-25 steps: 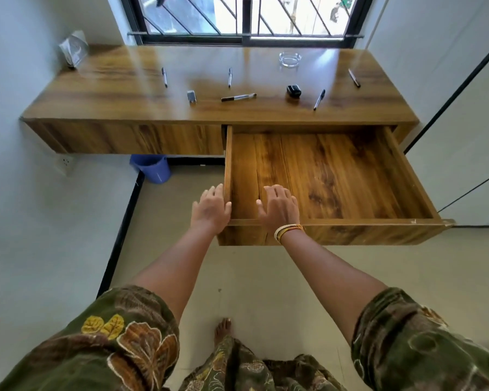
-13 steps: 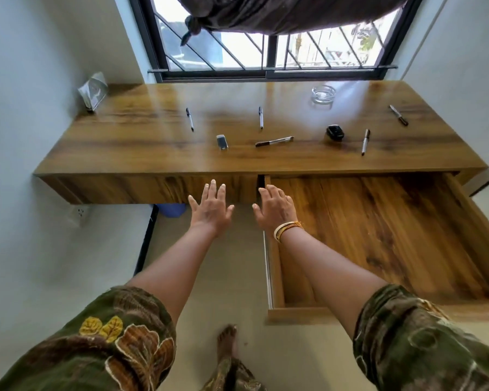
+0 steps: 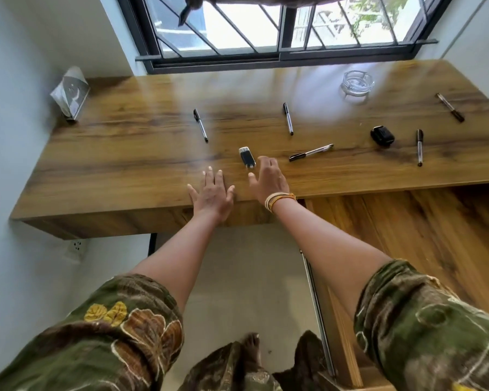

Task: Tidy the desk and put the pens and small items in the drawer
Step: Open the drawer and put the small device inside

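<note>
A folded card stand (image 3: 69, 94) is sitting at the far left corner of the desk (image 3: 124, 170), against the wall. The left hand (image 3: 211, 194) is lying palm down over the near edge, arm straight, fingers spread and holding nothing. Beyond it, a pen (image 3: 200, 125) is lying toward the middle of the top. A small dark lighter-like item (image 3: 247, 157) is resting near the front edge, just beside the right hand (image 3: 267, 179), which is reaching forward with bangles on the wrist, its fingers loosely parted and gripping nothing; whether they are touching the item is unclear. A second pen (image 3: 288, 119) is lying farther back, a third (image 3: 311, 152) slanting just right of the hand. A glass ashtray (image 3: 358, 83) is standing near the far edge. A black case (image 3: 382, 136), a fourth pen (image 3: 419, 147) and a fifth (image 3: 450, 107) are lying toward the right end. The drawer (image 3: 424, 238) is standing pulled out below the front right edge.
</note>
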`<state>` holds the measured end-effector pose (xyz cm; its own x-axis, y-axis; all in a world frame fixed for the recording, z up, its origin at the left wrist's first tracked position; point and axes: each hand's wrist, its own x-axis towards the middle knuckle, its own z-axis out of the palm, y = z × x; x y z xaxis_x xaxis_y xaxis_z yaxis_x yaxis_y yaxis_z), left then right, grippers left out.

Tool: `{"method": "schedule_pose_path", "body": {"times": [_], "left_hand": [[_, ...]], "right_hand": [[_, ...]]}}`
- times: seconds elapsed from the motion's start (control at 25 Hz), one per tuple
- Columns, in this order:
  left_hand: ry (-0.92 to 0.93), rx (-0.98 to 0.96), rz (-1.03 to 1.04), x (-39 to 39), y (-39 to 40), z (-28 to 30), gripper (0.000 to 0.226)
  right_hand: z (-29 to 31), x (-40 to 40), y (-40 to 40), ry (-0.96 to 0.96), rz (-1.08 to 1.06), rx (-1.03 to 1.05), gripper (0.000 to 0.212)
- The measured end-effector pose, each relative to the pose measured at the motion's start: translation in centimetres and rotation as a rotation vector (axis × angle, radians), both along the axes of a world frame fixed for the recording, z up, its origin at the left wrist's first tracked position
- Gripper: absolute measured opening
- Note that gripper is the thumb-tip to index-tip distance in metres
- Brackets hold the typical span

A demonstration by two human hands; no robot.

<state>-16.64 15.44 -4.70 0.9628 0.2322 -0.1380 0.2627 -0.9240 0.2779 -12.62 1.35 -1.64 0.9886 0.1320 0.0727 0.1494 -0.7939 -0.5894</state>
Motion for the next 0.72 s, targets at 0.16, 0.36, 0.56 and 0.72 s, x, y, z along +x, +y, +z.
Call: {"method": "schedule_pose_path", "body": {"times": [0.16,0.36,0.56,0.72], "left_hand": [[0.030,0.077,-0.020,1.3,1.5,-1.5,0.066],[0.011,0.110,-0.034,1.7,1.6,-2.0,0.062],[-0.033,0.126,-0.018,1.6,1.6,-2.3,0.058],[0.026,0.132,-0.033,1.9,1.3,-1.7,0.058]], "right_hand": [[-0.6,2.9,2.0,0.052,-0.105,-0.034,0.052],[-0.9,5.1,4.1,0.067,-0.172,-0.258,0.049],[-1.1,4.6,3.4,0.065,-0.234,-0.047,0.038],[-1.3,0.9,-0.2,-0.040,-0.235,0.057,0.031]]}}
